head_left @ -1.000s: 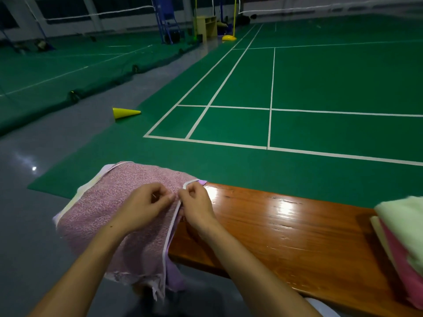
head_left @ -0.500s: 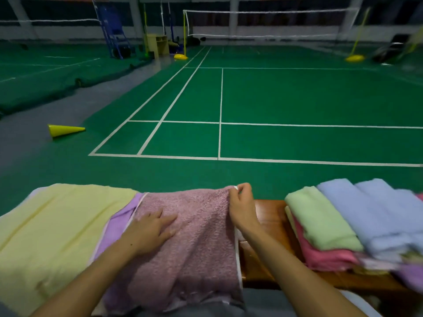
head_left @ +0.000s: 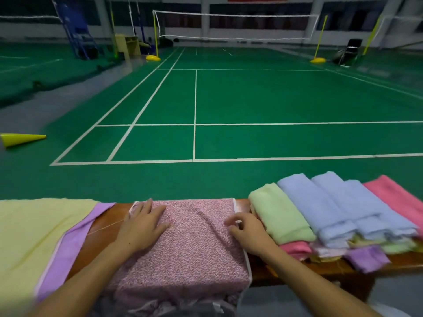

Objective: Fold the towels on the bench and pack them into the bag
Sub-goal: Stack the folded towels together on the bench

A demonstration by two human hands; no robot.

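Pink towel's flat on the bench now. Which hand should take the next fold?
Probably the right hand: its curled fingers sit at the pink towel's white-trimmed right edge. The left hand lies flat on the towel, pinning it.

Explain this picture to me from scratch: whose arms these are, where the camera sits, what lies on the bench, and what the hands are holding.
No machine here: a person wears a camera on the head, looking forward and down at their own arms. The wooden bench stands beside a green court. The left hand lies flat on the pink speckled towel spread across it. The right hand has curled fingers at that towel's white-trimmed right edge; whether it pinches the edge is unclear. Right lies a pile of folded towels; left, a yellow towel over a purple one. No bag is visible.
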